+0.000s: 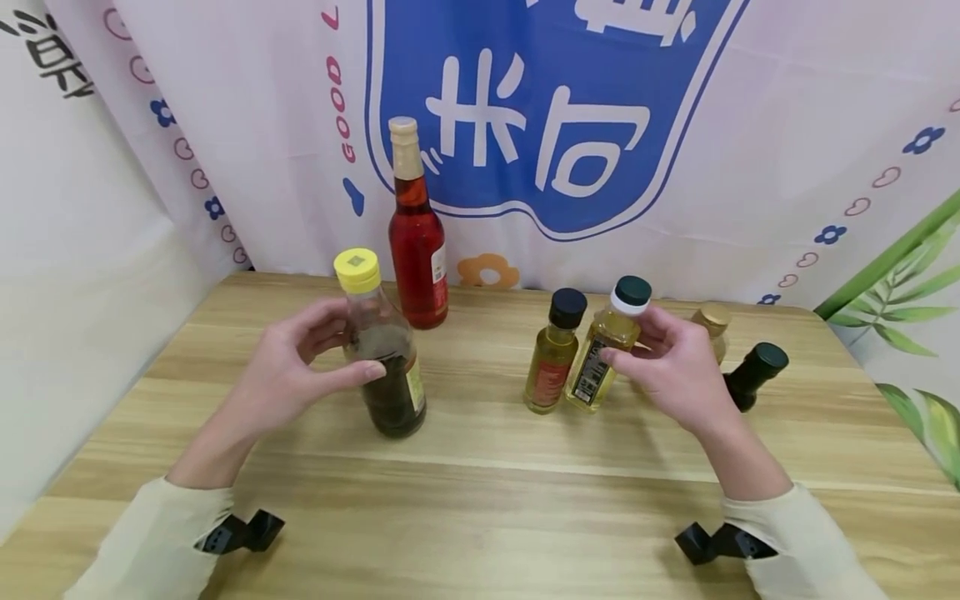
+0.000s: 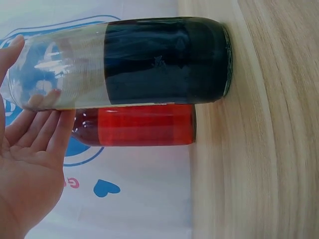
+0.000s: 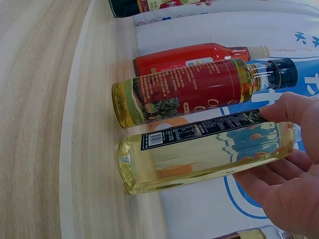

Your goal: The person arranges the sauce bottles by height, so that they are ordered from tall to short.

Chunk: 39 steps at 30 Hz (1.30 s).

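Note:
My left hand holds a glass bottle of dark sauce by its upper body, thumb in front and fingers behind. That bottle has a yellow cap and stands upright on the table; its dark liquid fills the lower part. With thumb and fingers, my right hand grips a clear bottle of pale yellow oil, which has a dark green and white cap. Its black label lies under the thumb. Close beside it stands an oil bottle with a red label and black cap.
A tall red bottle stands behind the dark sauce, near the curtain. Right of my right hand are a gold-capped bottle, partly hidden, and a dark green-capped bottle. All stand on the wooden table.

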Tool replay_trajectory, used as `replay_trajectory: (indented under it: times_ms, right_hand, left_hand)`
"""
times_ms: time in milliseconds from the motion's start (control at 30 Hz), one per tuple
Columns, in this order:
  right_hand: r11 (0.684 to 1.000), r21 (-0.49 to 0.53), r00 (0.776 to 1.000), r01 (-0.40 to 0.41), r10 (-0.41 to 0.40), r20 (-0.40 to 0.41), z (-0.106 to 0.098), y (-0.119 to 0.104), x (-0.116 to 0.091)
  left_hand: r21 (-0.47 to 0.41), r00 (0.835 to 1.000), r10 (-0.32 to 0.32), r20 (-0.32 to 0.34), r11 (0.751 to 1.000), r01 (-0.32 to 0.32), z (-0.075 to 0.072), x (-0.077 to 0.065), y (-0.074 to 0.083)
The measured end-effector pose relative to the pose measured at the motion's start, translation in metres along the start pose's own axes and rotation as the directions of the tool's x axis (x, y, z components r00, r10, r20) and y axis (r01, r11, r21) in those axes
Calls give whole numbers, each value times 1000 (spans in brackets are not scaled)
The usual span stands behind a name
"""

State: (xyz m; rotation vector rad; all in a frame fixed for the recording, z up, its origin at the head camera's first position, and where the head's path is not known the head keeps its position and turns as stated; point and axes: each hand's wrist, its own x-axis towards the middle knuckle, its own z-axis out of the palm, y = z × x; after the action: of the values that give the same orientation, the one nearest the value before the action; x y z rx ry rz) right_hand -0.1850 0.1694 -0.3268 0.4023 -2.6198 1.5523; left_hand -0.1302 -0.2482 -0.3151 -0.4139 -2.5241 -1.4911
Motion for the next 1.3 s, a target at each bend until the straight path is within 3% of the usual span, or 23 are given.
replay_trajectory:
  times_ms: [400, 667, 1067, 1300]
  right_hand:
    - [999, 33, 998, -41, 40, 41, -4, 1, 2]
    - [999, 20, 999, -34, 34, 29, -6, 1, -1]
    - [998, 21, 998, -52, 51, 36, -7, 1, 1]
    - [999, 33, 998, -40, 39, 40, -6, 1, 2]
  left_hand:
    - [-44, 1000, 4, 30, 999, -3, -1, 0, -11]
    - [-34, 991, 11, 133, 999, -7, 1, 5, -19]
    - [-21, 990, 10, 139, 1000, -7, 3, 5, -20]
    - [-17, 996, -33, 85, 999, 35, 6, 3, -17]
